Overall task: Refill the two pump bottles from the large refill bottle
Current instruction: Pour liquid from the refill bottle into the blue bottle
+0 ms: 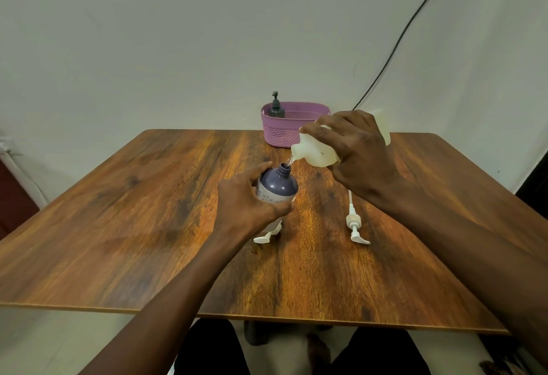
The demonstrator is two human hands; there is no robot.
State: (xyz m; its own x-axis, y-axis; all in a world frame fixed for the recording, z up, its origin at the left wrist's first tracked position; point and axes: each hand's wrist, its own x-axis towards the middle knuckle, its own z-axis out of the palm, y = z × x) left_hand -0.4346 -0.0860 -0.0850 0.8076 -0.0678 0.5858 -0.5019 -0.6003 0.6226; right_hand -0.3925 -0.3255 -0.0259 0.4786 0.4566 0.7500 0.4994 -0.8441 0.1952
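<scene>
My left hand point(246, 199) grips a purple pump bottle point(278, 186) with its pump off and its neck open, standing upright on the wooden table point(118, 226). My right hand point(355, 152) holds the large translucent white refill bottle point(314, 150) tilted leftward, its spout just above the purple bottle's mouth. A thin clear stream runs from spout to mouth. A white pump head point(354, 223) with its tube lies on the table to the right. Another white pump head point(267, 235) lies partly hidden under my left hand.
A pink woven basket point(281, 134) stands at the table's far edge and holds a dark grey pump bottle point(276, 109) with its pump on. A black cable point(397, 45) hangs down the wall behind it. My legs show below the table's near edge.
</scene>
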